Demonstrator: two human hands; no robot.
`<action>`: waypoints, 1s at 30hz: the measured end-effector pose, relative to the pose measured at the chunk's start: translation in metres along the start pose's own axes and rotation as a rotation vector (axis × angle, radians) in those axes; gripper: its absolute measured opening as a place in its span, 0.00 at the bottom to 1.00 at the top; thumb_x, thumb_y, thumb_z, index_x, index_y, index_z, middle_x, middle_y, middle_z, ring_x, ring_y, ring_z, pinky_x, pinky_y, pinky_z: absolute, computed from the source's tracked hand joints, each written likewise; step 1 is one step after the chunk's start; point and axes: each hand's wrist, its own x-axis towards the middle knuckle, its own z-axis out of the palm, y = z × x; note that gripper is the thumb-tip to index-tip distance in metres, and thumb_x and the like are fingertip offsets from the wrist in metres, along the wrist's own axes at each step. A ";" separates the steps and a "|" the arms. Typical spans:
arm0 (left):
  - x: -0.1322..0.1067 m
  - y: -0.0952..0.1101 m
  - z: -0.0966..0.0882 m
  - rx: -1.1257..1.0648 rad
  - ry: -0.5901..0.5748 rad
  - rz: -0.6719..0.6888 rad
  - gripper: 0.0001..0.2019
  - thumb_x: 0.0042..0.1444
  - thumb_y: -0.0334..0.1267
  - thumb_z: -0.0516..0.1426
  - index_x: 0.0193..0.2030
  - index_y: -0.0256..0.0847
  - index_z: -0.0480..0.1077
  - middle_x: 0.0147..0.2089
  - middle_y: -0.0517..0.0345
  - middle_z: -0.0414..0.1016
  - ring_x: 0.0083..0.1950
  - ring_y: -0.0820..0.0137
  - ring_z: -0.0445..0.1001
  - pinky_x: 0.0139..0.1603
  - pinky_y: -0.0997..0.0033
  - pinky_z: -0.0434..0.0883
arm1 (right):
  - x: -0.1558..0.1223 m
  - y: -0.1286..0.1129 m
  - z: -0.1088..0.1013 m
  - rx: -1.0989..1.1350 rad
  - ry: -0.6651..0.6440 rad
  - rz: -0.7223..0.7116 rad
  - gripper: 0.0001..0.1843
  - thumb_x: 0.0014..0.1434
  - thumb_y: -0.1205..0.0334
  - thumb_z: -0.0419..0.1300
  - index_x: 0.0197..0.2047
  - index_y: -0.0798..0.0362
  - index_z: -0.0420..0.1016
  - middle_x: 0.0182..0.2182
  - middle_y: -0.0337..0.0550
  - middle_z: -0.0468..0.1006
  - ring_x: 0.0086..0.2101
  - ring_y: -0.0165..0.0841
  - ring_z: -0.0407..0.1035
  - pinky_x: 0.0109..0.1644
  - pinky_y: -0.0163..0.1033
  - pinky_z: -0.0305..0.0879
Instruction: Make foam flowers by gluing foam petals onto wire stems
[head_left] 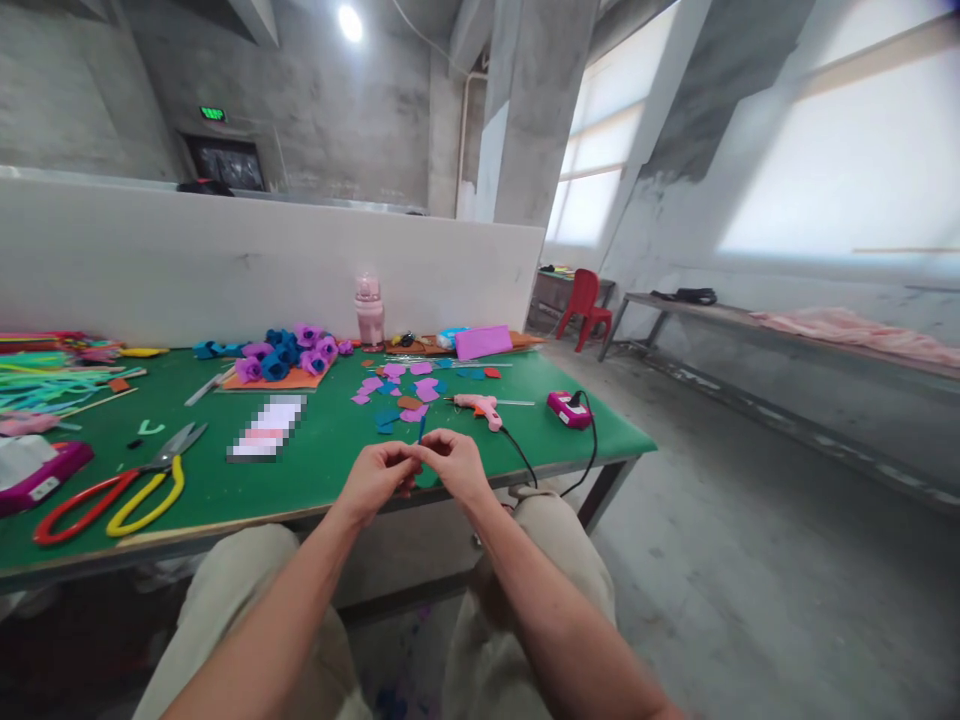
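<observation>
Over the front edge of the green table (300,490), my left hand (379,478) and my right hand (454,462) meet at their fingertips. Both pinch a narrow dark blue strip (421,430), which stands up between the fingers; it looks like paper, and its lower part is hidden. Just beyond the hands lie several cut pieces in purple, such as the purple piece (414,413), and in blue, such as the blue piece (387,418). A pink glue gun (480,408) rests to the right of them, its nozzle pointing left.
Large scissors (154,490) with red and yellow handles lie at left. Purple and blue paper flowers (289,352) sit on an orange sheet near a pink bottle (369,315). The glue gun's black cord runs by a magenta power socket (568,409). A white partition (247,265) stands behind.
</observation>
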 end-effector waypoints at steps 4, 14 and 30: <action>-0.001 0.000 0.002 0.002 -0.002 0.006 0.10 0.41 0.41 0.62 0.26 0.36 0.71 0.20 0.64 0.68 0.20 0.78 0.65 0.21 0.77 0.64 | 0.000 -0.002 0.001 -0.026 0.052 -0.008 0.12 0.41 0.53 0.64 0.22 0.54 0.72 0.19 0.38 0.72 0.21 0.29 0.64 0.25 0.33 0.59; -0.004 0.008 0.003 -0.017 -0.028 0.081 0.12 0.41 0.42 0.62 0.28 0.35 0.72 0.20 0.61 0.69 0.20 0.77 0.65 0.23 0.77 0.64 | -0.009 -0.019 -0.005 -0.182 0.085 -0.236 0.06 0.47 0.59 0.62 0.23 0.51 0.74 0.24 0.40 0.74 0.27 0.32 0.67 0.33 0.36 0.62; -0.004 0.006 0.001 0.128 0.101 0.309 0.06 0.45 0.39 0.60 0.27 0.39 0.73 0.17 0.64 0.68 0.18 0.76 0.64 0.22 0.76 0.62 | -0.012 -0.031 -0.010 -0.104 -0.005 -0.348 0.07 0.52 0.60 0.58 0.27 0.50 0.76 0.29 0.42 0.76 0.33 0.34 0.68 0.41 0.39 0.63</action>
